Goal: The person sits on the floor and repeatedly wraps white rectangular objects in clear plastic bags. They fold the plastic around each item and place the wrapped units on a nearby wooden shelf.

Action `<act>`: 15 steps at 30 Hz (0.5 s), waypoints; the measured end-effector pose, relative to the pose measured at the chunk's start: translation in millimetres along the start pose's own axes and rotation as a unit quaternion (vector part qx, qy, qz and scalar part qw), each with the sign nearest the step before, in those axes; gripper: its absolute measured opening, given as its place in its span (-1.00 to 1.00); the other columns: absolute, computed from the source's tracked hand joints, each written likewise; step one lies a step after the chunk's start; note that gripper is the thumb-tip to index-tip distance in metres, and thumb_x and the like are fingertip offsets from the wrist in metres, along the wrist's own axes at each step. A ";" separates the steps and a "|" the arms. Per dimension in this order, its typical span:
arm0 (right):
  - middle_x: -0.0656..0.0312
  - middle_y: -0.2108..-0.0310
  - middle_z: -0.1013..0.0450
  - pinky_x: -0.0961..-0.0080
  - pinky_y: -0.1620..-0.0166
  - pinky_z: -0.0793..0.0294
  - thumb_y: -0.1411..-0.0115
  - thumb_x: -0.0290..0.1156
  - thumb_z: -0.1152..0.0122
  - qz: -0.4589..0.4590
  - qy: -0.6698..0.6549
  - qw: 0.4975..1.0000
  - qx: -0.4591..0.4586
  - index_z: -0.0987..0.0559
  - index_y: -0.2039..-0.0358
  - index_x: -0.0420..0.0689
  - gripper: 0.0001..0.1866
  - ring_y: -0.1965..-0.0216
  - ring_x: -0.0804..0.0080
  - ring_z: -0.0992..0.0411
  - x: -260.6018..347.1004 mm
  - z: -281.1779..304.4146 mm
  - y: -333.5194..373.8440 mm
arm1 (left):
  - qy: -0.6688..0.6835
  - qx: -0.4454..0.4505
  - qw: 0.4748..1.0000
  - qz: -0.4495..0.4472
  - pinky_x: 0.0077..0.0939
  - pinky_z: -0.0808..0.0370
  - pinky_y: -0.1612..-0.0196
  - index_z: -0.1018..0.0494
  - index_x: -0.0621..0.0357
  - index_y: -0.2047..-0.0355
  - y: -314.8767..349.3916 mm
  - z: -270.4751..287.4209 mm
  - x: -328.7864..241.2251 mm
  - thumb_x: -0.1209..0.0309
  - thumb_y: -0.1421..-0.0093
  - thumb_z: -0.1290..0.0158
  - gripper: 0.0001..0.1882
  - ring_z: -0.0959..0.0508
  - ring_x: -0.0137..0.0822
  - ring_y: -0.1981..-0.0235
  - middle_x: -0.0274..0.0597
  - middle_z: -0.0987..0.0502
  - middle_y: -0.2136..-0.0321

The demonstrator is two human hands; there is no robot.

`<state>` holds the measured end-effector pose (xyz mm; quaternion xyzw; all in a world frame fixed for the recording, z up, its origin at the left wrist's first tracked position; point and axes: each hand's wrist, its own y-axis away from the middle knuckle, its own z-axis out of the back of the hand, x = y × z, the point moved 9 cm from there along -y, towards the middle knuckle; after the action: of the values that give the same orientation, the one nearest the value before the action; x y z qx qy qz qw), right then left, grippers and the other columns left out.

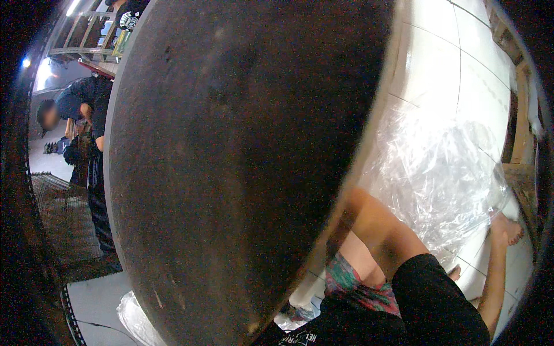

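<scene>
A large dark brown, worn panel (231, 161) with a pale edge fills the middle of the view, very close. From a black sleeve (433, 288) at the lower right, a bent bare arm (392, 236) reaches the panel's right edge. Its hand is hidden behind the panel, so I cannot tell whether it grips anything. My left hand does not show. Below the arm are patterned red and green shorts (358, 285) and part of a bare thigh.
Crumpled clear plastic sheeting (444, 179) lies on white floor tiles (427, 52) at right, beside a bare foot (509, 230) and wooden framing (524, 121). Another person (86, 115) in dark clothes bends over at far left, near a dark woven surface (66, 219). More plastic (138, 317) lies lower left.
</scene>
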<state>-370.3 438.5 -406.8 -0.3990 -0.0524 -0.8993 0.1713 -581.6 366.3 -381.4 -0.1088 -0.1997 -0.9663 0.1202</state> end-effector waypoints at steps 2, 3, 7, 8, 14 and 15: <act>-0.02 -0.19 -0.21 0.08 -0.11 -0.26 -0.30 -0.04 0.30 0.078 0.137 0.987 -0.033 -0.20 -0.25 0.00 -0.44 -0.11 0.04 -0.29 7.8 0.9 6.6 | 0.009 -0.005 1.000 -0.001 0.20 0.05 -0.26 -0.03 0.15 -0.30 1.0 -0.9 -0.5 -0.22 -0.16 0.11 -0.11 0.12 0.28 -0.32 0.34 0.10 -0.29; 0.00 -0.22 -0.18 0.08 -0.13 -0.22 -0.29 -0.07 0.27 0.091 0.186 0.978 -0.017 -0.18 -0.26 0.02 -0.44 -0.14 0.07 -0.25 7.7 -4.6 8.2 | 0.008 -0.007 1.000 -0.003 0.21 0.05 -0.26 -0.02 0.14 -0.30 0.0 0.1 -0.4 -0.22 -0.16 0.11 -0.11 0.12 0.28 -0.32 0.34 0.10 -0.29; 0.05 -0.29 -0.09 0.06 -0.22 -0.06 -0.23 -0.16 0.17 0.051 0.340 0.931 0.126 -0.22 -0.25 0.07 -0.44 -0.25 0.17 -0.11 1.9 3.3 22.5 | -0.007 -0.008 1.000 -0.025 0.20 0.07 -0.27 -0.01 0.13 -0.30 -23.9 -18.0 -6.2 -0.22 -0.15 0.11 -0.10 0.12 0.29 -0.32 0.31 0.11 -0.30; 0.01 -0.26 -0.12 0.02 -0.20 -0.09 -0.22 -0.16 0.10 0.016 0.293 0.955 0.040 -0.28 -0.21 0.02 -0.46 -0.25 0.12 -0.09 -7.7 9.6 21.9 | -0.001 0.002 1.000 -0.023 0.20 0.08 -0.28 -0.03 0.15 -0.29 -20.8 -13.2 -19.3 -0.18 -0.18 0.12 -0.15 0.11 0.30 -0.32 0.25 0.06 -0.30; -0.01 -0.03 -0.33 0.05 -0.06 -0.27 -0.11 -0.17 -0.13 -0.005 0.045 0.987 -0.156 -0.41 -0.04 -0.13 -0.49 -0.09 0.06 -0.27 5.9 86.7 76.2 | -0.226 -0.159 0.934 -0.224 0.25 -0.04 -0.22 -0.32 -0.21 -0.09 -63.8 -88.1 44.0 0.20 -0.20 0.07 -0.58 -0.11 0.36 -0.21 0.13 -0.15 -0.23; -0.02 0.00 -0.34 0.09 -0.06 -0.29 -0.10 -0.19 -0.15 0.007 0.049 0.964 -0.260 -0.41 -0.04 -0.14 -0.49 -0.06 0.05 -0.30 -12.2 111.4 110.1 | -0.256 -0.132 0.936 -0.203 0.26 -0.07 -0.21 -0.29 -0.23 -0.14 -69.4 -72.5 19.7 0.22 -0.20 0.07 -0.54 -0.11 0.40 -0.20 0.14 -0.12 -0.25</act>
<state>-246.3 364.4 -345.1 -0.3853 0.1941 -0.8994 0.0706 -631.2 394.6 -466.3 -0.3249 -0.1119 -0.9272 -0.1489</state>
